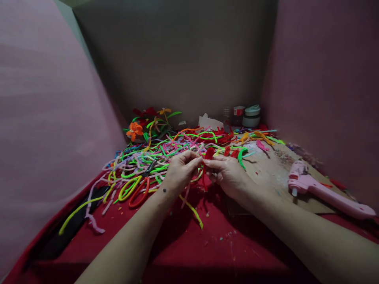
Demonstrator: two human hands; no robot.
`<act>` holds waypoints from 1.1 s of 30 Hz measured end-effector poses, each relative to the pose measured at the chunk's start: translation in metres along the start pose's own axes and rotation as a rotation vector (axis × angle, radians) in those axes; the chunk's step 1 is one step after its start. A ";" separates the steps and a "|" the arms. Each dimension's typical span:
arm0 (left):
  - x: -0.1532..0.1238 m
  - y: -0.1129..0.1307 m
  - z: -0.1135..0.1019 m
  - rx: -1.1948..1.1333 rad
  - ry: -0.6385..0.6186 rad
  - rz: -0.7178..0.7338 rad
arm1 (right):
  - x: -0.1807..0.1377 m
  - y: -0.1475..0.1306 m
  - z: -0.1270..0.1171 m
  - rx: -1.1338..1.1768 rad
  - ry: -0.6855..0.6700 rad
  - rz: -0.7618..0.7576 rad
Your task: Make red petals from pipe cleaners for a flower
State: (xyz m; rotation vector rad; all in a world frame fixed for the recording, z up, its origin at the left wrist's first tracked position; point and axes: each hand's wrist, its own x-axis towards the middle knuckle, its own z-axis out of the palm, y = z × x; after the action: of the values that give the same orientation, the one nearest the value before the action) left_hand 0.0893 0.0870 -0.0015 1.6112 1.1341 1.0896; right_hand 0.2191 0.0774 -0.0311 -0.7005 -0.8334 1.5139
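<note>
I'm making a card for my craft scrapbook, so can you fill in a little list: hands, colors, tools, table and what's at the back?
Right hand: pinches a red fuzzy piece
Left hand: fingertips at the same piece; exact grip unclear
Right hand's place: beside the left, over the table's middle
Fuzzy stems: big tangled pile, mainly left; green, pink, yellow, white and more
Tools: scissors at left, pink glue gun at right
Table: red cloth, cardboard at right
Back: orange flower left, lidded cup right
</note>
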 end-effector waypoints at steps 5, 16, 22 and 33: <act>0.000 0.003 -0.006 -0.004 -0.048 -0.070 | -0.001 -0.003 0.001 -0.023 -0.024 0.056; 0.002 -0.001 -0.014 -0.164 -0.133 -0.159 | 0.002 -0.002 -0.001 -0.061 -0.102 0.060; -0.001 -0.005 -0.007 0.187 -0.007 0.055 | 0.003 0.000 0.000 -0.133 0.005 0.100; 0.006 -0.003 -0.020 -0.022 -0.194 0.030 | 0.003 0.003 -0.003 -0.174 -0.009 -0.073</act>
State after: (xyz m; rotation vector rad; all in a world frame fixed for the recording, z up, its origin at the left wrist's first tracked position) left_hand 0.0712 0.0966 0.0020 1.6815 0.9692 0.9388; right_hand 0.2195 0.0808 -0.0354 -0.7825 -0.9955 1.3918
